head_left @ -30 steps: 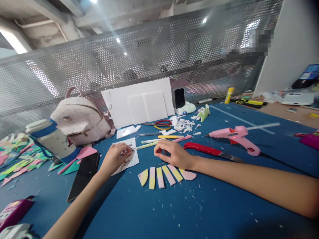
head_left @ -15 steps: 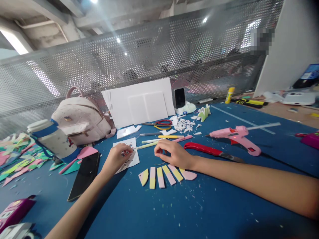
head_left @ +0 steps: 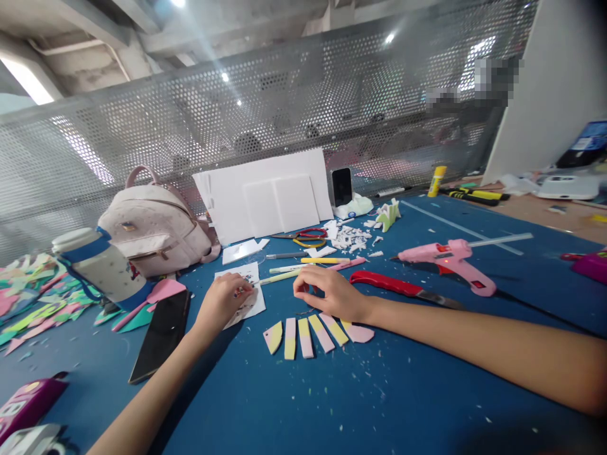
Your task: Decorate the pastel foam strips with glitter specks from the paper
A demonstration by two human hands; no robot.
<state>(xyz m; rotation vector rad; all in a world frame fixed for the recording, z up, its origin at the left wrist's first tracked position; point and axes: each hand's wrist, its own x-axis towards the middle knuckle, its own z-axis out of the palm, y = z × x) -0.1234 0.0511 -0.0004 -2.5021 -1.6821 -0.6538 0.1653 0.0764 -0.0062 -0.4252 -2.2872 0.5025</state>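
My left hand (head_left: 228, 298) rests over a white sheet (head_left: 257, 302) scattered with tiny dark bits. Its fingers are pinched together, and what they hold, if anything, is too small to name. Curled above the blue tabletop, my right hand (head_left: 334, 292) has its thumb and fingertips drawn together; anything between them is hidden. A thin dark strand (head_left: 305, 312) lies just under that hand. Close in front of it, several pink-and-yellow foam pieces (head_left: 306, 338) are fanned out in an arc. Pens and a yellow stick (head_left: 325, 260) lie just beyond.
A red-handled knife (head_left: 386, 282) and a pink glue gun (head_left: 448, 258) lie right of my right hand. Scissors (head_left: 310, 235) and white scraps (head_left: 351, 239) are farther back. At left are a phone (head_left: 161, 332), a bottle (head_left: 102, 265), a backpack (head_left: 154, 221) and foam offcuts (head_left: 42, 294).
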